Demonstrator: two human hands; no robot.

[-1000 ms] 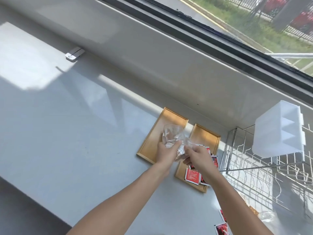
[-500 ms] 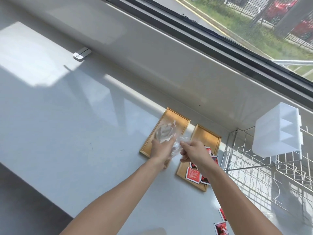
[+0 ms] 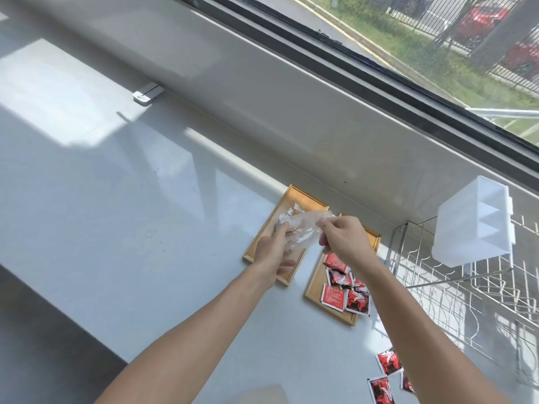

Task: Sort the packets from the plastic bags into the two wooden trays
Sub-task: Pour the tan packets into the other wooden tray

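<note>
**Emptying a Plastic Bag Over the Left Tray**

The plastic bag (image 3: 294,228) is clear and crumpled, held in the air above the left tray (image 3: 306,199). Pale packets (image 3: 291,212) show at its far end; whether they are inside the bag or already lying in the tray cannot be told. The left hand (image 3: 274,252) grips the near end of the bag, fingers closed around the film. The right hand (image 3: 344,240) pinches the other end, thumb and forefinger clamped on the plastic.

The step in hand appears to be tipping the contents into the left tray. To do it well, keep the bag's mouth low and centred over the tray floor, lift the closed end, and shake gently so the packets slide out rather than scatter.

The right tray (image 3: 318,290) lies just beside the left one and holds a loose pile of red packets (image 3: 344,293). More loose red packets (image 3: 388,371) lie on the worktop (image 3: 116,228) near the right forearm.

The tray rims are low, so a packet dropped from height could bounce over them. A wire rack (image 3: 455,293) carrying a white plastic box (image 3: 472,225) stands close on the right and limits movement there. The window ledge (image 3: 291,118) rises directly behind the trays. Open worktop lies to the left.
</note>
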